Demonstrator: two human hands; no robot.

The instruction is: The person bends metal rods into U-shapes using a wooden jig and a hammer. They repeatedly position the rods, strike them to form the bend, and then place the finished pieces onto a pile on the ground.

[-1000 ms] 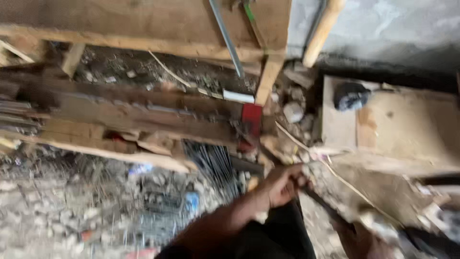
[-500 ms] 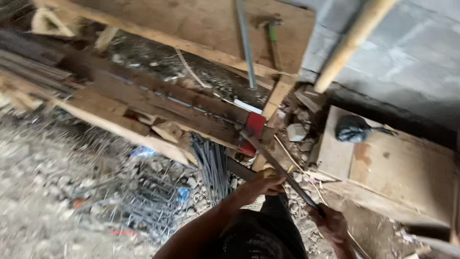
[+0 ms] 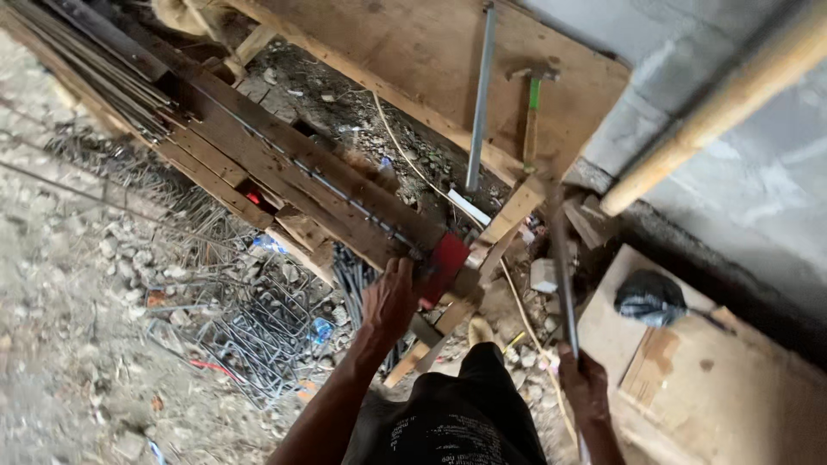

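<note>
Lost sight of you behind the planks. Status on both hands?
Left hand resting on the wooden beam beside the red block. Right hand gripping a long metal rod. Bent rebar pieces underfoot.

Left hand point(image 3: 389, 297) rested on the near end of the long plank point(image 3: 301, 176), just beside the clamp block point(image 3: 446, 265). Right hand point(image 3: 586, 387) gripped the rod point(image 3: 562, 267), which ran away from it. Bent wire stirrups point(image 3: 258, 336) lay left of the left hand. Hammer point(image 3: 530, 120) lay on the board point(image 3: 413, 60) beyond both hands. Bag point(image 3: 650, 297) sat on plywood point(image 3: 715, 387), right of the right hand.
</note>
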